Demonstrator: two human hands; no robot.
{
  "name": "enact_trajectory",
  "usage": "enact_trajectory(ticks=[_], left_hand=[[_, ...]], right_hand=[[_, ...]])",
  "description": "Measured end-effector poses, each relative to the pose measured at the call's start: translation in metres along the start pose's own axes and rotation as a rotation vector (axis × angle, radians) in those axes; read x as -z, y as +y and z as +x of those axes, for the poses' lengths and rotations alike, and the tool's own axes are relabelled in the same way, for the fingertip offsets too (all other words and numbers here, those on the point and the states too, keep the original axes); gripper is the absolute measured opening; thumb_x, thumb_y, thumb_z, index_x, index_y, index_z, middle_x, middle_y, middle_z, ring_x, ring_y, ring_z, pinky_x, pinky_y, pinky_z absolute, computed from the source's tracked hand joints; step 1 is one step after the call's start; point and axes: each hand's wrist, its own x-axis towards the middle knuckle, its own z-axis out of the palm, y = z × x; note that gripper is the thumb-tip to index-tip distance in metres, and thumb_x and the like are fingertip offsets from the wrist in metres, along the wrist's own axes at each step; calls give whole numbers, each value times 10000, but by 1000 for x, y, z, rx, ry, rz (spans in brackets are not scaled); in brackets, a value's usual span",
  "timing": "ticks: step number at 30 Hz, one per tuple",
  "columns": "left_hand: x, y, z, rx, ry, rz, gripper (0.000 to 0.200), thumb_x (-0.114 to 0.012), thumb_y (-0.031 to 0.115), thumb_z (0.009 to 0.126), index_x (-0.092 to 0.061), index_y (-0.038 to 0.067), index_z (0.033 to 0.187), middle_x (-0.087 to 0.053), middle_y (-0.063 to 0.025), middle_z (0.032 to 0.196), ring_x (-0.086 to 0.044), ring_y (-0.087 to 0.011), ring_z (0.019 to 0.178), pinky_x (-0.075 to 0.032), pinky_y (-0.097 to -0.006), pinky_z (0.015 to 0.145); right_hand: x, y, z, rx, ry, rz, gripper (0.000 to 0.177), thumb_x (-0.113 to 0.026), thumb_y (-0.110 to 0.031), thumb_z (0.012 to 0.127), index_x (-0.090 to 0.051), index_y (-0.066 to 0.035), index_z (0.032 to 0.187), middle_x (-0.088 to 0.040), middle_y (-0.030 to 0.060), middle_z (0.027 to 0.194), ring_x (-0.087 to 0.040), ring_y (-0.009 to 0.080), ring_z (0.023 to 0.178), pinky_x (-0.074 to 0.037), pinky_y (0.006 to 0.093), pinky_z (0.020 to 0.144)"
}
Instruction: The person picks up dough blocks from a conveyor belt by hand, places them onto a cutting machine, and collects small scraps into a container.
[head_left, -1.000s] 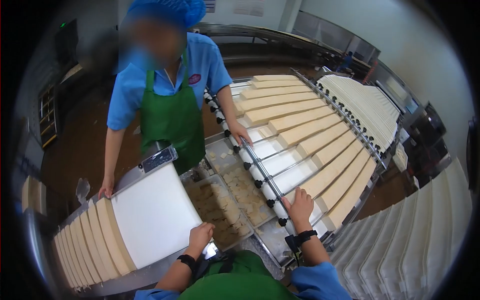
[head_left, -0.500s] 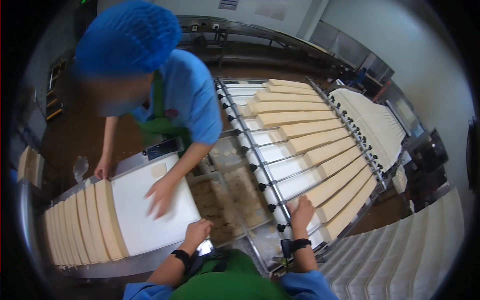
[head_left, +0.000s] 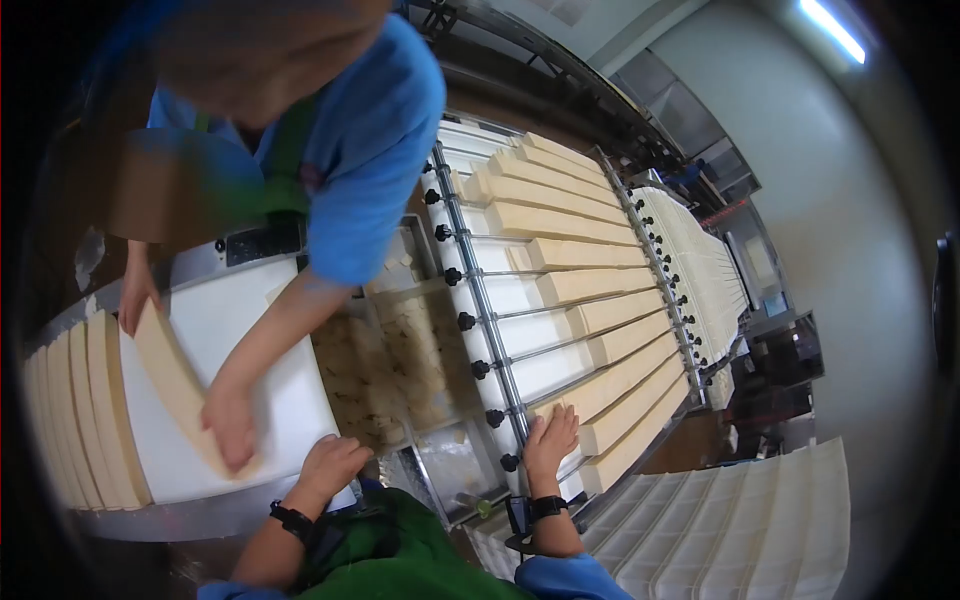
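Observation:
My left hand (head_left: 335,467) is closed with curled fingers at the near right corner of a white belt (head_left: 285,345); nothing shows in it. My right hand (head_left: 553,438) lies open, its fingers on the near end of a long pale dough-like stack (head_left: 600,391), just right of a metal bar (head_left: 492,300) with black knobs. More such stacks lie side by side between thin rods. Over the white belt, a co-worker's two hands, one at the far end (head_left: 136,298) and one at the near end (head_left: 232,428), hold a tilted pale stack (head_left: 178,372).
Upright pale stacks (head_left: 85,410) line the belt's left end. Between the belts sits a bin (head_left: 425,350) of pale scraps. The co-worker (head_left: 365,150) leans over from the far left. At the lower right is a ribbed white sheet (head_left: 740,520). Beyond the stacks runs a pale sheet (head_left: 685,260).
The co-worker has leaned in, taken hold of a stack and angled it away from the row. My right hand has come onto a stack's end. The whole view has shifted.

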Motion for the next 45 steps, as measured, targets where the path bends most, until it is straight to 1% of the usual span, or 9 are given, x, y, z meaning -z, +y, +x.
enact_trajectory(ticks=[19, 28, 31, 35, 38, 39, 42, 43, 45], left_hand=[[-3, -9, 4, -4, -42, -41, 149, -595, 128, 743, -622, 135, 889, -534, -6, 727, -600, -181, 632, -475, -319, 606], [-6, -11, 5, 25, -12, -57, 131, -620, 127, 757, -659, 132, 881, -562, -27, 721, -605, -209, 603, -493, -342, 571], [4, -13, 4, 168, 180, -496, 101, -638, 86, 781, -713, 96, 849, -623, -71, 697, -620, -255, 594, -523, -364, 563], [68, -27, -29, 447, 263, -495, 125, -629, 65, 826, -710, 64, 921, -611, -92, 720, -578, -197, 594, -467, -302, 557], [119, -32, -70, 703, 619, -309, 171, -625, 89, 837, -692, 71, 994, -602, -105, 766, -610, -257, 689, -501, -344, 586], [114, -54, -102, 786, 608, -237, 345, -656, 129, 829, -608, 27, 1155, -604, -157, 969, -591, -309, 938, -493, -407, 790], [133, -54, -157, 1161, 741, 356, 576, -710, 210, 802, -483, -21, 1279, -515, -232, 1189, -478, -386, 1132, -386, -472, 973], [135, -55, -178, 1353, 653, 375, 788, -758, 280, 761, -360, -44, 1360, -374, -306, 1327, -387, -447, 1209, -324, -494, 1034], [140, -48, -209, 1500, 629, 381, 812, -763, 287, 755, -346, -50, 1365, -367, -316, 1334, -391, -454, 1206, -326, -491, 1040]], right_hand=[[-3, -5, 2, 86, 61, -86, 457, -459, -269, 948, -467, -22, 1332, -416, 213, 1424, -324, 370, 1352, -173, 523, 1081], [0, -4, 2, 76, 44, -26, 472, -480, -285, 933, -462, -32, 1331, -411, 215, 1422, -329, 355, 1350, -179, 545, 1063], [2, -3, 0, 60, 29, -64, 503, -486, -292, 930, -427, -40, 1362, -341, 209, 1477, -291, 367, 1376, -156, 563, 1079], [9, -40, 13, 151, 54, -24, 576, -532, -282, 902, -380, -18, 1391, -287, 230, 1501, -248, 401, 1390, -145, 582, 1091], [15, -109, 17, 349, 5, 75, 608, -604, -224, 855, -388, -12, 1382, -315, 232, 1477, -272, 414, 1365, -190, 568, 1087], [2, -130, 18, 446, -29, 119, 598, -610, -253, 844, -413, -27, 1361, -328, 238, 1461, -287, 419, 1349, -200, 571, 1072], [-26, -201, 10, 670, -140, 247, 568, -630, -278, 822, -468, -50, 1315, -370, 238, 1422, -317, 420, 1317, -221, 576, 1051], [-36, -225, 5, 759, -213, 301, 547, -645, -273, 810, -497, -57, 1290, -400, 232, 1400, -332, 417, 1302, -232, 578, 1046], [-64, -274, -9, 889, -268, 322, 533, -655, -275, 800, -521, -52, 1266, -426, 227, 1381, -340, 414, 1295, -241, 578, 1043]])
